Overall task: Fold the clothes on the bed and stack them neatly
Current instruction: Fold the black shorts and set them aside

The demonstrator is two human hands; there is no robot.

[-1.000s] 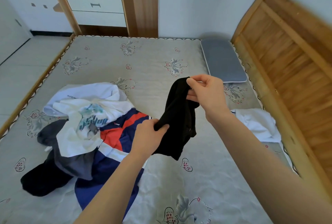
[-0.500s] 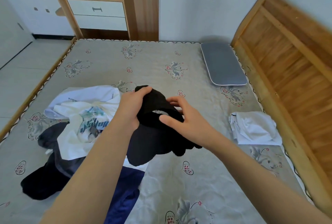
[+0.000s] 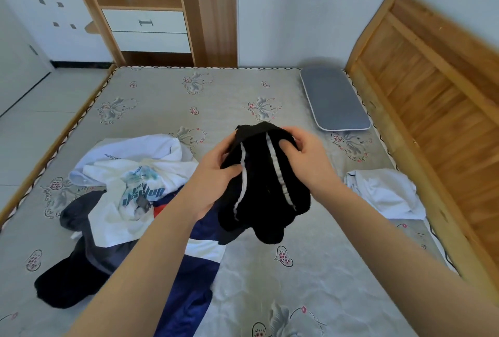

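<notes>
Both hands hold a black garment (image 3: 266, 182) with two white stripes above the bed (image 3: 243, 93): left hand (image 3: 216, 177), right hand (image 3: 310, 164). Unfolded clothes pile (image 3: 129, 196) near left; white folded item (image 3: 383, 193) right; grey pillow (image 3: 334, 99) far right.

1. Bright, even daylight fills the room; its source lies outside the view.
2. Shadows are soft: a faint one sits behind the grey pillow (image 3: 334, 99) against the wall, and dim patches lie under the clothes on the bed (image 3: 162, 99).
3. Wide-angle distortion bends the wooden headboard (image 3: 432, 99) and the shelf unit (image 3: 162, 12) outward at the edges.
4. Focus is sharp in the centre, slightly soft toward the corners.
5. The black garment (image 3: 262, 182) shows almost no detail in its darkest folds.
</notes>
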